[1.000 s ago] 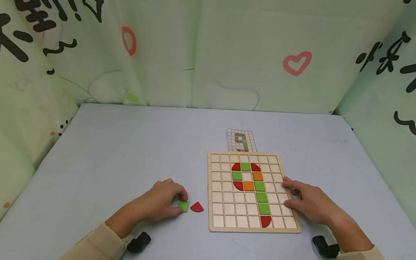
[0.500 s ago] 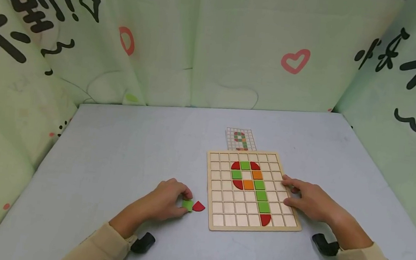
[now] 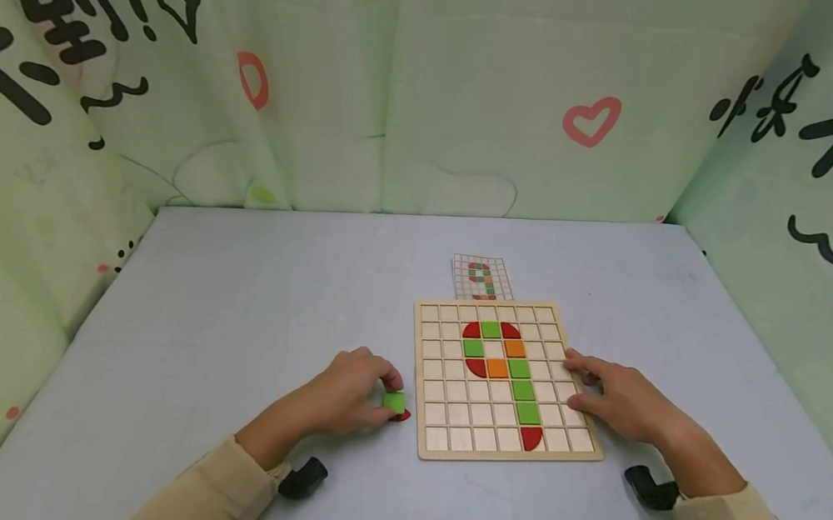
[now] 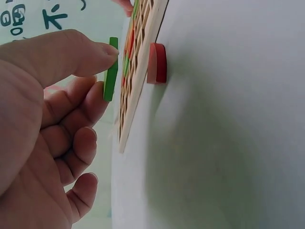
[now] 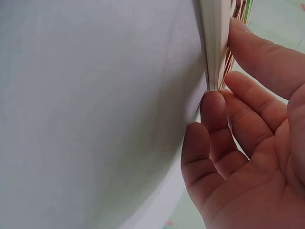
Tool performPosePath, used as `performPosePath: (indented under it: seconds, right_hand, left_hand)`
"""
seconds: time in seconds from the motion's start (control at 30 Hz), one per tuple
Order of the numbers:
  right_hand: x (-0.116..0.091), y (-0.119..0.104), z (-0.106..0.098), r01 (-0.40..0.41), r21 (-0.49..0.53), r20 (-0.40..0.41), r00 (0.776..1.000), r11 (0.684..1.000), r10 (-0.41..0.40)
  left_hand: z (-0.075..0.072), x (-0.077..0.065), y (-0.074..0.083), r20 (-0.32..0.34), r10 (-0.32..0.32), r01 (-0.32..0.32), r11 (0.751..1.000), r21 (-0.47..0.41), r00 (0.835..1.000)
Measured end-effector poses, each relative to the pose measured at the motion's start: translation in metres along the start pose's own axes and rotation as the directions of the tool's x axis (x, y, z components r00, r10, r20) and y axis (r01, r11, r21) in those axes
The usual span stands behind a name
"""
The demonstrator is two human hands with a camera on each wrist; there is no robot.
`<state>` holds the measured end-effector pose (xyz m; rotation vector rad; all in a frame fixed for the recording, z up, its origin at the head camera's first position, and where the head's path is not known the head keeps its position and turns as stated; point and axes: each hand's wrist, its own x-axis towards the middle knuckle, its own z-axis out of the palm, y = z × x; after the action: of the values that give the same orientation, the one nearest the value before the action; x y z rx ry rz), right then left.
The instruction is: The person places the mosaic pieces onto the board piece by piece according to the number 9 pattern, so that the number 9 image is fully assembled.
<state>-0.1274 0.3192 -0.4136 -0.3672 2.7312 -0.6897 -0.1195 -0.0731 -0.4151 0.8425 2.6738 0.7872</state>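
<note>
In the head view my left hand [image 3: 346, 396] pinches a green square tile [image 3: 394, 401] between thumb and fingers, raised off the table. Just beyond it lies a red quarter-round piece [image 3: 403, 416], partly covered by the tile from above; the left wrist view shows this red piece [image 4: 161, 63] flat on the table beside the board. My right hand [image 3: 628, 406] rests on the right edge of the wooden grid board [image 3: 477, 416], its thumb [image 5: 252, 52] over the top and other fingertips at the side. Red, green and orange pieces on the board form a looped figure with a stem.
Behind the board lies a small pattern card [image 3: 492, 288] printed with a similar figure, its near end overlapped by the board. A pale cloth covers the table [image 3: 270, 296]. Printed green curtains [image 3: 433, 86] stand around the back and sides.
My left hand has moved right and slightly away from me with the green tile, from beside the red piece to above it. My right hand stays on the board's edge.
</note>
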Motion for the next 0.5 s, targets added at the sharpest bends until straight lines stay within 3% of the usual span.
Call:
performPosePath:
  seconds: [0.5]
  right_hand:
    - [0.001,0.0,0.001,-0.012,-0.001,0.004,1.0,1.0,0.012]
  left_hand:
    - [0.004,0.021,0.021,0.032,0.056,-0.057,0.998,0.033,0.998]
